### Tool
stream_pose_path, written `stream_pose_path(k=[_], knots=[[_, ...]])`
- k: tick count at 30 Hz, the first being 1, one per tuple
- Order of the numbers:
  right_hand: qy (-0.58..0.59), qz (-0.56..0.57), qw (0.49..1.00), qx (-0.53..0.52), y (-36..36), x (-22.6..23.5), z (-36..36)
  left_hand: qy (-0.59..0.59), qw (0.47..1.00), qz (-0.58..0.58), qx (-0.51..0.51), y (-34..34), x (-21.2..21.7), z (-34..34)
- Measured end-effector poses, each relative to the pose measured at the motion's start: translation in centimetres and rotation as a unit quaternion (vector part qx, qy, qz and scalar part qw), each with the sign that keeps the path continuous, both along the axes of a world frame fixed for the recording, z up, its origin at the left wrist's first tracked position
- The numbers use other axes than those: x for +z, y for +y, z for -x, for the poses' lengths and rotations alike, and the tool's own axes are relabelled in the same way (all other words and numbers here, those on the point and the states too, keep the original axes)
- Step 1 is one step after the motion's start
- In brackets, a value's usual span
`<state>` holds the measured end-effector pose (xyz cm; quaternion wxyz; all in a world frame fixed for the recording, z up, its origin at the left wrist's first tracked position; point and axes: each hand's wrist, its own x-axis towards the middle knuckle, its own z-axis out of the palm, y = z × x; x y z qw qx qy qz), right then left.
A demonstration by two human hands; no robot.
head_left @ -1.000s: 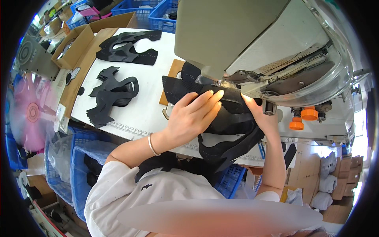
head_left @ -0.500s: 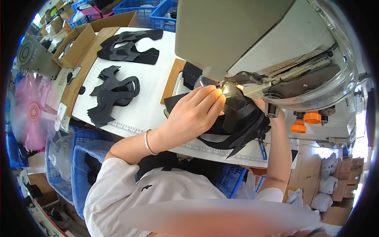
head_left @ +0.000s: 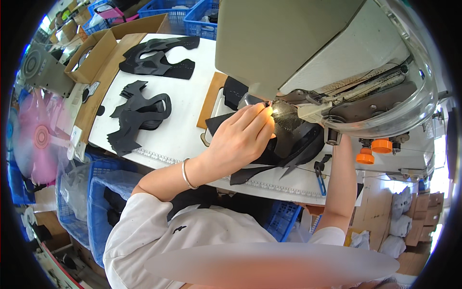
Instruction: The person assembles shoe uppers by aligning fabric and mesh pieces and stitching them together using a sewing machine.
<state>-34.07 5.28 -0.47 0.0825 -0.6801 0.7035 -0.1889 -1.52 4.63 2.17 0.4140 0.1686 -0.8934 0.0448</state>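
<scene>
Left hand is pressing curved black fabric, now swinging left along the white table's front edge, seemingly re-angling the work, both hands' grips unclear.

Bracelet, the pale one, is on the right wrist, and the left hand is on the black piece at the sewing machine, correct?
Not quite: the head view shows the bracelet on the left wrist. The left hand is indeed on the black piece at the sewing machine.

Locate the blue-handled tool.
In the head view, the blue-handled tool lies right of centre on the white table, just left of the right forearm, near the table's front edge.
</scene>
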Motion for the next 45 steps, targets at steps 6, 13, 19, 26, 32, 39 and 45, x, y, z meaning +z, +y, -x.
stream_pose_path(k=[6, 13, 19, 26, 32, 39, 45], knots=[[0.014, 0.015, 1.0, -0.022, -0.2, 1.0, -0.4, 0.044, 0.999, 0.009, -0.017, -0.3, -0.6, 0.2], [-0.019, 0.385, 0.9, -0.206, 8.1, 1.6, -10.4, 0.084, 0.996, -0.013, -0.041, -0.7, -1.0, -0.1], [-0.62, 0.162, 0.762, -0.095, 12.0, -2.8, -18.0, 0.147, 0.987, -0.049, -0.038, -0.7, -1.9, 0.6], [-0.66, 0.231, 0.706, -0.114, 10.2, -2.1, -19.2, 0.202, 0.951, -0.229, 0.052, 0.8, -2.1, 0.5], [-0.685, 0.214, 0.686, -0.118, 9.9, -2.0, -18.7, 0.214, 0.924, -0.313, 0.059, 0.5, -1.9, 0.2], [-0.674, 0.214, 0.697, -0.118, 9.8, -1.7, -18.4, 0.258, 0.87, -0.419, -0.02, 0.1, -1.7, 0.0], [-0.662, 0.208, 0.709, -0.127, 9.7, -1.7, -18.3, 0.245, 0.856, -0.455, -0.02, -0.1, -1.8, -0.2]])
